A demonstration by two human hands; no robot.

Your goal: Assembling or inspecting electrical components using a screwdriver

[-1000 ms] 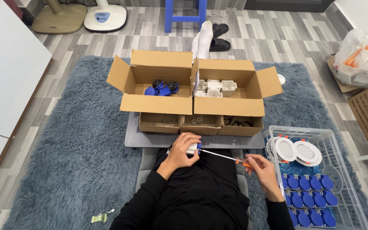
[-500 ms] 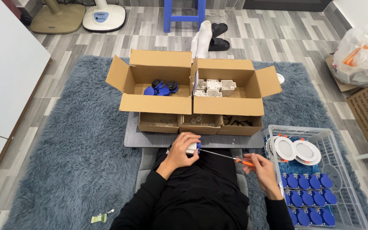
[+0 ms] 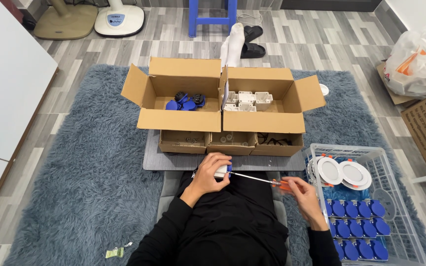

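A small white part is held over the lap while a screwdriver is set against it.

The white part (image 3: 221,171) is gripped in the left hand (image 3: 212,172), whose fingers are curled closed around it, just in front of the grey board (image 3: 150,156). The screwdriver (image 3: 257,179) is held by its orange handle in the right hand (image 3: 302,194), fingers pinched shut on it, with the shaft pointed left and its tip at the part. Two open cardboard boxes (image 3: 179,119) are stood on the board; blue pieces (image 3: 186,102) are seen in the left one, white housings (image 3: 246,100) in the right. A wire basket (image 3: 394,197) of blue caps and round white lamps (image 3: 342,172) is placed just right of the right hand, on the blue rug (image 3: 85,187).
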